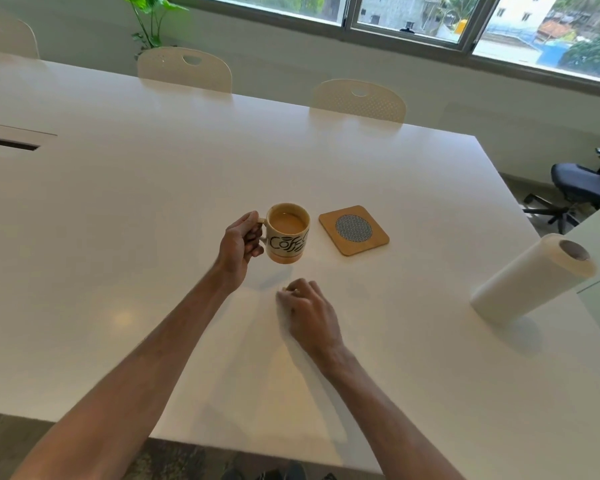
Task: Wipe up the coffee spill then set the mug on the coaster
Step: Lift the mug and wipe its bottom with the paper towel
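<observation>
Two hands busy: mug lifted, wiping beneath it.
Left hand point(239, 244) grips the mug point(288, 233) by its handle, above the desk point(118, 202) towards its near edge, left of the coaster point(354, 230). Right hand point(309, 313) curls onto the desk; whether it holds a tissue, I cannot tell. Keep the full mug level while wiping.

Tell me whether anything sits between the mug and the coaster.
Nothing visible does. The left hand holds the mug by its handle just left of the coaster, with only bare table between them. The right hand rests nearer the person, outside that path.
</observation>
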### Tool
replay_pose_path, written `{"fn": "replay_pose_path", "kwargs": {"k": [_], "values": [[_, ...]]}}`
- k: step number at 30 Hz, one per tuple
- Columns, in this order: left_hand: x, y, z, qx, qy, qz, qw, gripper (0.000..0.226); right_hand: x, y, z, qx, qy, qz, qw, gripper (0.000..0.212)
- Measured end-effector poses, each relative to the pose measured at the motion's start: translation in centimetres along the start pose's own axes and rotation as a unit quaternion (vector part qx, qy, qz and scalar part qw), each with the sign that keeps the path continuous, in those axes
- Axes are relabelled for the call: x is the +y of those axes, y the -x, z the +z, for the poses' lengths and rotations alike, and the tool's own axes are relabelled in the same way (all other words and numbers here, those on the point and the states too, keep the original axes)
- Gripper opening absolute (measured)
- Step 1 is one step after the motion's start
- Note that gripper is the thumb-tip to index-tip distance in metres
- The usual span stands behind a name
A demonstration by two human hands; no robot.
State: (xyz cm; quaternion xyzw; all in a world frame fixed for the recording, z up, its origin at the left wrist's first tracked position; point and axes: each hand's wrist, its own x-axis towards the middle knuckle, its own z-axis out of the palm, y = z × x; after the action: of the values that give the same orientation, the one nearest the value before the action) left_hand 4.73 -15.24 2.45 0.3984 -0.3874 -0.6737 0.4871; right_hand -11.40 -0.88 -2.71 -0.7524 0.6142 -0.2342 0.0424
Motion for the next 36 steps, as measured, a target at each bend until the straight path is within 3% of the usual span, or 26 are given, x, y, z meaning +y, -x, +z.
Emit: {"fn": "replay_pose_path", "kwargs": {"k": [4,9,18,23,27,30,33,36], "values": [[0.1,-0.3,0.4,-0.011,-0.01,-0.001,1.0,0.041,0.9,3.2,-1.2,-0.034,-0.08,-0.034,0.996,0.038],[0.3,-0.6,0.8,-0.019,-0.012,0.001,1.0,0.041,4.6,6.4,-4.8,-0.049,-0.148,0.019,0.988,0.039],[-0.3,0.4,1.1,-0.022,0.009,-0.004,1.0,0.04,11.0,9.5,-8.3,0.054,-0.107,0.149,0.982,0.045],[-0.6,1.1,1.2,-0.024,-0.003,-0.001,1.0,0.04,8.7,9.8,-7.1,0.078,-0.117,0.138,0.98,0.032],[-0.7,1.5,1.2,-0.027,-0.002,0.001,1.0,0.04,5.5,10.9,-6.2,0.03,-0.166,0.091,0.981,0.028],[-0.7,1.8,1.2,-0.033,-0.008,0.002,0.999,0.041,4.4,11.4,-7.0,-0.066,-0.176,0.057,0.981,0.02],[-0.6,2.0,1.3,-0.029,-0.013,0.002,0.999,0.041,5.9,11.8,-9.6,-0.176,-0.177,0.089,0.964,0.017],[-0.6,2.2,1.4,-0.025,-0.015,0.0,1.0,0.04,8.9,11.9,-12.5,-0.2,-0.173,0.155,0.952,0.036]]}}
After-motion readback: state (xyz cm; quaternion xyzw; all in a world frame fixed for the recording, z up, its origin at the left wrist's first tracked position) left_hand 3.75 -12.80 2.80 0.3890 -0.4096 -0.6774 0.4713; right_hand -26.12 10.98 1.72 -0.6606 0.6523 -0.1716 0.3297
